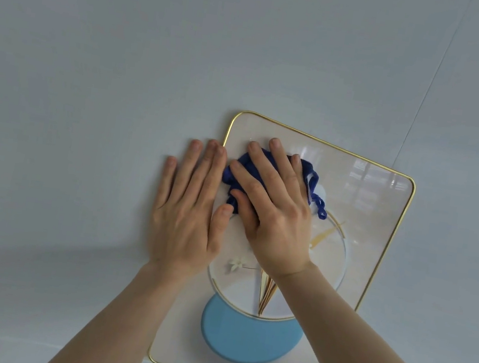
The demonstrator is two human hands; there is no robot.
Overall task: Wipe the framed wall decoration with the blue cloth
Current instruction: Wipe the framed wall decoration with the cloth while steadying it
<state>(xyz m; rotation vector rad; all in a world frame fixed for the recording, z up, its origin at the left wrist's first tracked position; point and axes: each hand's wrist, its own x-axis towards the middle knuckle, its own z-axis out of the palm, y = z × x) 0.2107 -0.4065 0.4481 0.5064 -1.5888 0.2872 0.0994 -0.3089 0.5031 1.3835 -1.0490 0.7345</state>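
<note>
One framed wall decoration hangs on a pale grey-blue wall, tilted so its top leans toward eleven o'clock. It has a thin gold rim with rounded corners and a glossy cream face. On that face are one large white circle outlined in gold, one light blue disc overlapping the circle at its six o'clock edge, one small white flower, and a bundle of gold stems meeting at a point just above the disc.

One blue cloth, dark and bunched, lies against the upper left part of the face, toward ten o'clock from the decoration's centre. The right hand lies flat on top of it, fingers spread and extended, pressing the cloth to the glass rather than clutching it; folds of cloth stick out at the hand's nine o'clock and two o'clock sides.

The left hand is open and empty, palm flat, four fingers together pointing toward twelve o'clock. Most of it rests on the wall just beside the frame's left edge, while its thumb crosses onto the face and touches the cloth's lower fold. Two bare forearms enter from six o'clock. One thin seam runs down the wall at two o'clock.
</note>
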